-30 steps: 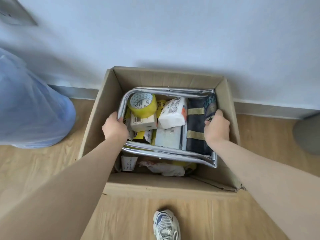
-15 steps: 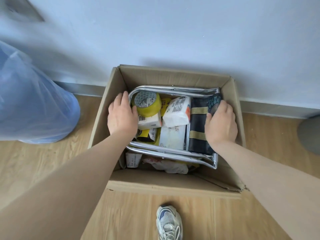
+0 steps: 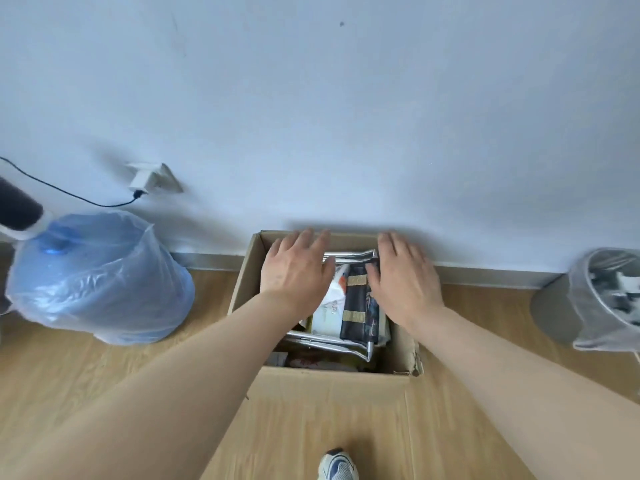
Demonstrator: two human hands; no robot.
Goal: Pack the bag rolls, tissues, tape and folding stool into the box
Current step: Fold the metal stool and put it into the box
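Observation:
An open cardboard box (image 3: 242, 289) stands on the floor against the wall. Inside lies the folding stool (image 3: 356, 306), its dark fabric with tan stripes and chrome tubes showing. White tissue packs (image 3: 327, 317) lie beside the fabric. My left hand (image 3: 298, 268) hovers flat over the box's left half, fingers straight, hiding the tape. My right hand (image 3: 403, 275) is spread flat over the right half, fingers reaching toward the far wall of the box. Neither hand holds anything.
A blue water jug in a plastic bag (image 3: 97, 275) stands left of the box. A bin lined with clear plastic (image 3: 602, 299) sits at the right. A wall socket with a plug and cable (image 3: 149, 180) is upper left. My shoe (image 3: 337, 465) is near the box's front flap.
The view tilted up and pulled back. Both hands let go of the stool's frame, lifted and moved toward the far side of the box, now flat with straight fingers.

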